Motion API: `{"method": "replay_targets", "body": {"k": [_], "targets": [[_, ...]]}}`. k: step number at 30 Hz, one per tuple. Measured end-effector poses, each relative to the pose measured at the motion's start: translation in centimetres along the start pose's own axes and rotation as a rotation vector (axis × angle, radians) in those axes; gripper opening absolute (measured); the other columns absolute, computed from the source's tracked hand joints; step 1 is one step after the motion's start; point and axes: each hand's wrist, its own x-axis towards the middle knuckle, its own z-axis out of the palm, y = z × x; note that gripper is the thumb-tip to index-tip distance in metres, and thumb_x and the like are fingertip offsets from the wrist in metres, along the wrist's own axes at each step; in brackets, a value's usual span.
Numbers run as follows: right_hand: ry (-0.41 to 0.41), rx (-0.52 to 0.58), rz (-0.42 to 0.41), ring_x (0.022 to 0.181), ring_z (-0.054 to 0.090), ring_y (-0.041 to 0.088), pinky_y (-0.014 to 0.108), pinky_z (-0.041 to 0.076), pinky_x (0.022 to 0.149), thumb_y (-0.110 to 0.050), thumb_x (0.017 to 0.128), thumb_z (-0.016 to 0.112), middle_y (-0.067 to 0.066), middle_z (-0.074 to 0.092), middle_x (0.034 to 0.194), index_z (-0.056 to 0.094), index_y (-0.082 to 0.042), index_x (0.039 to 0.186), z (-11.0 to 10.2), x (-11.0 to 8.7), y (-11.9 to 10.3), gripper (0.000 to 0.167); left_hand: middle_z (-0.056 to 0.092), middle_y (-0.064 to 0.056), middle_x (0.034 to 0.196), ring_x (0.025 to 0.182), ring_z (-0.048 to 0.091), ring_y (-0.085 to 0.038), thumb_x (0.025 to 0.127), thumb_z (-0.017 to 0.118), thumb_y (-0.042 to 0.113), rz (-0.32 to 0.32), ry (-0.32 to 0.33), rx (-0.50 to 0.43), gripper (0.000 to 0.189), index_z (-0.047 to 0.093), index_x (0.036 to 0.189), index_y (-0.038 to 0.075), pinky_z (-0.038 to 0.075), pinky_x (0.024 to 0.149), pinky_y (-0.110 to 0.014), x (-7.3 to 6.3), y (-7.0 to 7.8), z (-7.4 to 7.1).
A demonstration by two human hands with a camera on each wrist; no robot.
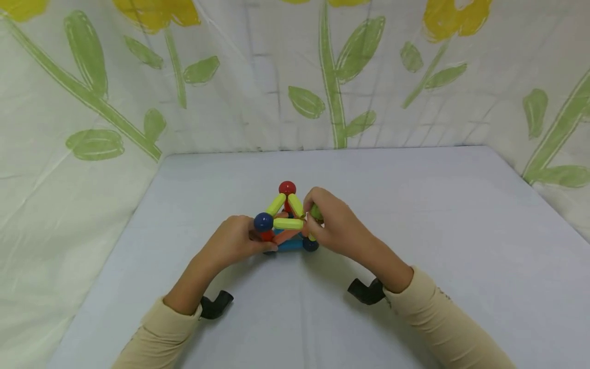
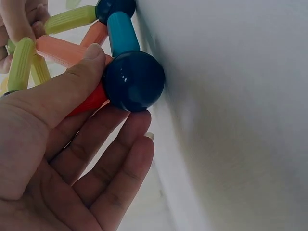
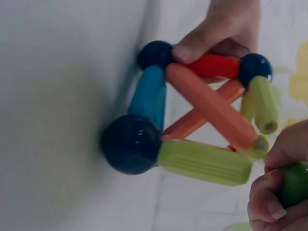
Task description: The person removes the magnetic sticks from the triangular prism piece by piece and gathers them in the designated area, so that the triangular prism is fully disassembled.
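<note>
A frame of magnetic building sticks and balls stands on the table between the hands. My left hand (image 1: 232, 236) pinches its near left upright, a red stick (image 2: 91, 100), with the thumb beside a low dark blue ball (image 2: 134, 81). Another dark blue ball (image 1: 264, 222) caps that upright. Yellow-green sticks (image 1: 288, 224) form the upper edges, and a red ball (image 1: 287, 188) tops the far corner. Orange sticks (image 3: 211, 106) slant across the sides; blue sticks (image 3: 147, 96) lie along the base. In my right hand (image 1: 334, 220) is a green ball (image 3: 294, 185), close to the near right stick ends.
The frame stands on a pale table (image 1: 438, 220). Behind it hangs a white sheet (image 1: 276, 77) painted with yellow flowers and green leaves. Black curved pieces (image 1: 366, 291) jut from beneath both wrists, near the beige sleeves (image 1: 438, 312).
</note>
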Motion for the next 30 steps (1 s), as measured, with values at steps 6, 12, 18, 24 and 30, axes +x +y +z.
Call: {"method": "replay_targets", "body": {"k": [6,12,18,24,30], "targets": [[-0.061,0.139,0.02,0.069,0.033,0.019,0.031,0.033,0.061,0.007,0.088,0.049,0.009,0.035,0.084,0.042,0.004,0.114,-1.5,1.2,1.8,0.027,0.071,0.001,0.075,0.061,0.059,-0.012,0.08,0.087,0.022,-0.026,-0.006,-0.001,0.025,0.074,0.089,0.003,0.05,0.056,-0.03,0.0,0.2,-0.1],[-0.173,0.191,0.183,0.079,0.049,0.023,0.032,0.046,0.068,-0.002,0.098,0.06,0.013,0.05,0.097,0.04,0.001,0.121,-2.9,2.5,6.1,0.031,0.072,0.001,0.075,0.062,0.06,-0.013,0.08,0.087,0.023,-0.052,-0.009,-0.002,0.025,0.075,0.089,0.003,0.05,0.057,-0.031,0.1,0.3,-0.1],[-0.222,0.184,0.284,0.09,0.061,0.028,0.04,0.052,0.083,-0.001,0.089,0.075,0.016,0.057,0.116,0.054,-0.001,0.118,-2.8,3.7,9.7,0.036,0.072,0.0,0.076,0.063,0.06,-0.014,0.08,0.088,0.023,-0.082,-0.014,0.001,0.027,0.075,0.091,0.002,0.051,0.058,-0.03,0.1,0.6,0.0],[-0.283,0.106,0.321,0.093,0.063,0.031,0.044,0.052,0.086,0.002,0.088,0.072,0.018,0.059,0.117,0.059,0.002,0.123,-2.5,4.5,11.7,0.038,0.072,0.0,0.077,0.065,0.062,-0.013,0.08,0.087,0.023,-0.101,-0.015,-0.015,0.027,0.075,0.091,0.002,0.052,0.059,-0.029,0.1,0.7,0.1],[-0.354,0.024,0.382,0.101,0.063,0.033,0.044,0.05,0.09,-0.005,0.087,0.075,0.02,0.062,0.117,0.059,-0.001,0.125,-1.7,5.3,12.4,0.041,0.072,0.0,0.077,0.065,0.062,-0.013,0.08,0.087,0.023,-0.093,-0.006,-0.015,0.026,0.075,0.09,0.002,0.052,0.059,-0.03,-0.1,0.6,0.0]]}}
